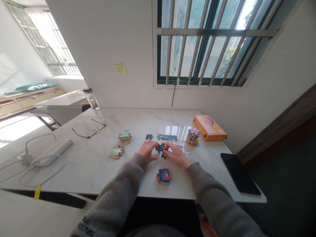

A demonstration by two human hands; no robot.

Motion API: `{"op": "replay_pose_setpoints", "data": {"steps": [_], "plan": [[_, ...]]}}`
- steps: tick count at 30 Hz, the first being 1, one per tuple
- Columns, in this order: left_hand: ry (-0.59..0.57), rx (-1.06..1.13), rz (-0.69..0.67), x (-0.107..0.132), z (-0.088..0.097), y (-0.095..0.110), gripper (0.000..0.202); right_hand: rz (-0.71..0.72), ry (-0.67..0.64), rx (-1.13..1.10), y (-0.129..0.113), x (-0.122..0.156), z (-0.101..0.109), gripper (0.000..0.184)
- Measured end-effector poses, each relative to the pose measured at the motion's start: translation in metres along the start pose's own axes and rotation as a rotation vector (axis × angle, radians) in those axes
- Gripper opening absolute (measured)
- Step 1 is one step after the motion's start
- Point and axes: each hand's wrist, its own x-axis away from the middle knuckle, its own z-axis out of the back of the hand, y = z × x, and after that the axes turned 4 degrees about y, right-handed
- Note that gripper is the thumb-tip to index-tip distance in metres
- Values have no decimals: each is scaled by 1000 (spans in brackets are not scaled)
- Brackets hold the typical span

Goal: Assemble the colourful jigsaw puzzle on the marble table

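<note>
Near the front edge of the bench (91, 164), a purple-topped jigsaw stack (164, 175) sits centred, presumably for easy reach; beyond, left hand (148, 151) and right hand (177, 154) share a fingertip grip on a dark jigsaw piece (161, 148), likely for control; a joined strip (168, 137) lies behind.

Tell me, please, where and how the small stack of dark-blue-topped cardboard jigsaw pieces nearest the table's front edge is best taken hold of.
Probably by the left and right edges of the dark-blue-topped cardboard stack, coming from above and the near side. It lies flat, with its layered sides exposed, and the left hand and right hand are both beyond it.
</note>
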Motion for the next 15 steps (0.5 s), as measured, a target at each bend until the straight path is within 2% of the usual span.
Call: {"op": "replay_pose_setpoints", "data": {"steps": [3,7,11,15], "plan": [[26,8,-20,1,0,3,23,-38,12,-95,1,-2,-1,37],[35,28,-8,1,-2,3,24,-41,22,-90,-1,-2,0,37],[85,70,33,1,-3,-2,24,43,73,-10,-4,-1,5,34],[83,-24,157,3,-1,-11,24,118,199,122,0,-2,15,25]]}}
